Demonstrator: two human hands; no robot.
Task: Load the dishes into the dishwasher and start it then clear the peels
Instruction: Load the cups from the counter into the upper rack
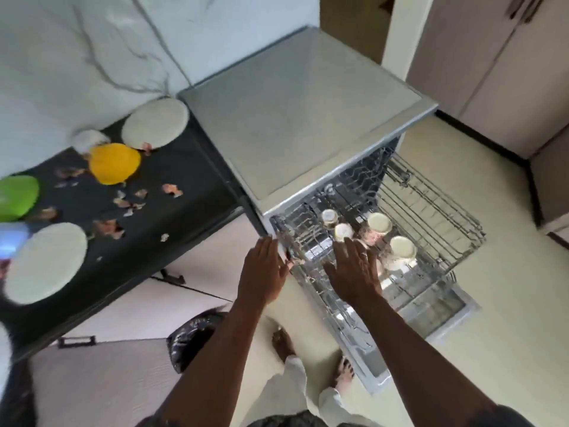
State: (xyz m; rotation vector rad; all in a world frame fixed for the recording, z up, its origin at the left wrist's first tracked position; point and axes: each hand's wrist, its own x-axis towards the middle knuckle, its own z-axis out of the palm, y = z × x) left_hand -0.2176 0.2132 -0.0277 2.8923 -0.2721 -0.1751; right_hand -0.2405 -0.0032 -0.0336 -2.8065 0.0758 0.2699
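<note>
My left hand (pixel 265 269) is spread flat, fingers open and holding nothing, with its fingertips at the near corner of the silver-grey dishwasher (pixel 295 118), right by the edge of the pulled-out grey wire upper rack (pixel 431 211). My right hand (pixel 354 269) is open too, palm down and fingers splayed over the front part of that rack, gripping nothing, a ring showing on one finger. Just beyond its fingertips four pale cream cups (pixel 379 222) sit upside down in the rack, two small ones toward the machine and two larger ones further out. Below the rack the open dishwasher door (pixel 431 306) lies flat, and my bare feet stand on the cream floor (pixel 508 303) beside it. To my left, the dark table (pixel 172 229) carries the rest of the dishes: a round white plate (pixel 155 123) near the wall, another round white plate (pixel 46 262) at the near edge, a yellow plastic bowl (pixel 114 163) and a green plastic bowl (pixel 17 197), both upside down. Brownish-pink peels (pixel 172 190) lie scattered across the table between these dishes. A black plastic bag (pixel 191 337) sits on the floor by the cupboard under the table.
</note>
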